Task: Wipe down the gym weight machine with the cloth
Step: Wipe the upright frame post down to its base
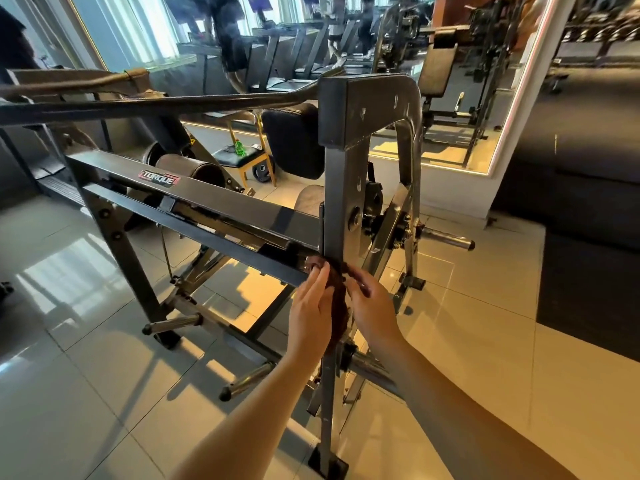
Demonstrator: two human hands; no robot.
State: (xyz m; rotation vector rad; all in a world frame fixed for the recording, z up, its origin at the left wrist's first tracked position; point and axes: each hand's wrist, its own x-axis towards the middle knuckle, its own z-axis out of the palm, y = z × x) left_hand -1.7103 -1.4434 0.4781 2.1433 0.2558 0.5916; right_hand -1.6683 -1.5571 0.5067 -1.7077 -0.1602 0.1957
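Head view: cloth (338,308), dark brown, one only, is wrapped on the machine's front upright post (337,202), just below where the lower crossbar (194,230) meets it. Left hand (309,308) presses it from the left side with fairly straight fingers; right hand (372,304) curls its fingers over it from the right. Both hands touch the cloth and the post sits between them.

Progress, as a guess: mid-task, working the upright. No wet streak or dust line shows, so I cannot tell which parts are already wiped. Likely still to do: the post's lower stretch down to the foot, both crossbars, the pegs and the pads.

Counts: one weight machine (159,178) with a Torque label, two hands, two long crossbars including the upper crossbar (221,199), four chrome pegs (446,239) in view, one roller pad (204,169), one black back pad (294,140). Behind it: one chair (242,161) with one green bottle (239,148) on it, and one wall mirror (450,81).
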